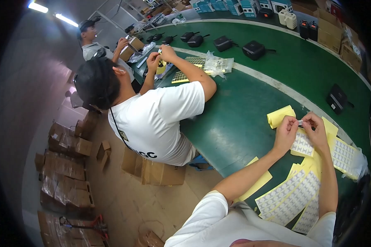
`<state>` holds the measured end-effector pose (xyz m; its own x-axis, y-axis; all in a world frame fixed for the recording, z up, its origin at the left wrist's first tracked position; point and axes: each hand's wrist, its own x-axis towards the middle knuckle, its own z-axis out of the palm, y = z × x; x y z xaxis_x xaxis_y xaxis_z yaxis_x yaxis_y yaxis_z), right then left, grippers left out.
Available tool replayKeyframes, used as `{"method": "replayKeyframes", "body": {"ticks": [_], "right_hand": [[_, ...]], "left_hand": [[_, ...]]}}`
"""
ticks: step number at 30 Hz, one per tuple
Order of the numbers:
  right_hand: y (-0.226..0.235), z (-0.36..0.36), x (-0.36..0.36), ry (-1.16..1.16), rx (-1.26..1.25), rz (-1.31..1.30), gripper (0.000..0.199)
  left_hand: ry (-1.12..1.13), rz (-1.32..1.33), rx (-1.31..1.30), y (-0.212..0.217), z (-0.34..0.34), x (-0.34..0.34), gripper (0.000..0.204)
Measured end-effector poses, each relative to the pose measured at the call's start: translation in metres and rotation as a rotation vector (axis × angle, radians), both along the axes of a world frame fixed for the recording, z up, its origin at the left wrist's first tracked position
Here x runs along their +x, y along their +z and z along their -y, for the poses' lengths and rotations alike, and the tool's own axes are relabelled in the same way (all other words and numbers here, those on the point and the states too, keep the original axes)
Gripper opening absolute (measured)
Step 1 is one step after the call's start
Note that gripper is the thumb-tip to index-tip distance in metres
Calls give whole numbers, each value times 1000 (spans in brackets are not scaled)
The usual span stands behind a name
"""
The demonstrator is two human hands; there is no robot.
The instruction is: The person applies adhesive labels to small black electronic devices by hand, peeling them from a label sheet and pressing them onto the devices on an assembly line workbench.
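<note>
both hands are raised over the right part of the green table [226, 131], brought close together with fingertips nearly meeting. the left hand [286, 133] is curled, thumb and forefinger clamped on one end of a small white piece [300, 122]; the right hand [316, 131] is likewise curled, its fingertips pinching the other end. the small white piece sits in the narrow gap between the two hands, mostly covered by the fingers, so it is hard to be sure of its shape; it looks like a label or a little strip.

just below the hands lies a white label sheet [302, 145] with rows of small printed marks. beside the left hand is a curled yellow sheet [281, 116]. nearer the person's body, a fan of label strips [290, 196] overlaps on the table, and a plain yellow sheet [256, 181] lies under the left forearm. to the right of the right forearm are more labels [344, 158], partly in a clear plastic bag [362, 165]. past the hands, a black device [338, 99] rests on the green belt [301, 70].
</note>
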<state>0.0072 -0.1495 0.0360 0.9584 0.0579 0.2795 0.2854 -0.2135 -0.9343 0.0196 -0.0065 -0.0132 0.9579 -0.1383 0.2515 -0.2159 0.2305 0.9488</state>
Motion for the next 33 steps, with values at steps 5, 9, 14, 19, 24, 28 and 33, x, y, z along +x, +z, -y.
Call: {"method": "replayKeyframes", "body": {"ticks": [5,9,14,19,24,28,33], "right_hand": [[-5,2,0,0,-6,6,4],[-3,2,0,-1,-32,-2,5],[4,1,0,-38,-202,35,9],[1,1,4,-180,-159,-24,13],[-26,22,15,-225,-12,-143,13],[-33,25,17,-195,39,-173,13],[-39,26,21,-274,34,-138,12]], "left_hand": [[-15,-31,-16,0,1,-1,8],[1,-15,13,0,2,-2,7],[52,52,77,-1,1,-1,7],[75,56,109,5,-1,-3,6],[-16,10,143,13,0,-9,4],[-23,39,166,12,-2,-11,4],[11,120,174,11,-2,-9,5]]}}
